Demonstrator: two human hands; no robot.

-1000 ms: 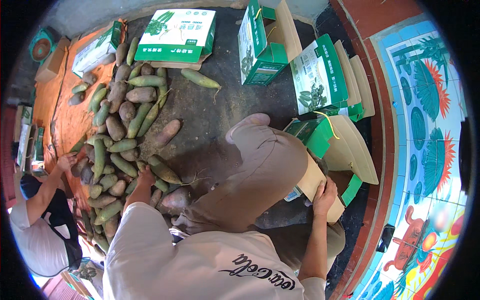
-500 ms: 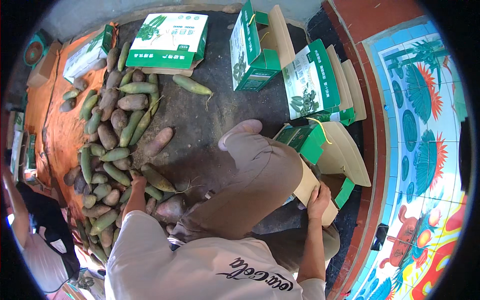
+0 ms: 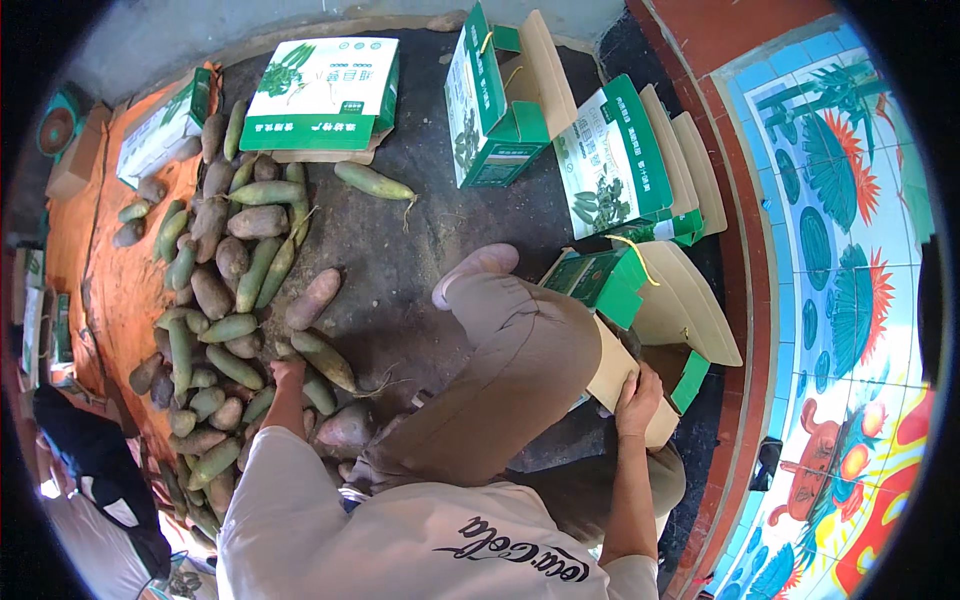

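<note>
My left hand (image 3: 288,372) reaches into a heap of long green radishes (image 3: 235,365) and purplish-brown roots (image 3: 212,292). It lies beside a green radish with a thin root tail (image 3: 322,360); its fingers are hidden, so a grip on anything cannot be made out. On the right, my right hand (image 3: 638,397) is closed on the tan cardboard flap (image 3: 612,372) of an open green and white carton (image 3: 595,280) by my knee. That carton's flaps stand spread, and what lies inside is mostly hidden.
Two more open cartons (image 3: 487,110) (image 3: 610,160) stand at the far right, and a white and green carton (image 3: 320,95) lies at the back. A lone green radish (image 3: 373,181) rests on the dark mat. A tiled painted wall (image 3: 840,250) bounds the right; another person (image 3: 95,500) is at left.
My left hand has moved slightly right and down within the heap. The right hand keeps its place on the flap. The other person at left has shifted lower.
</note>
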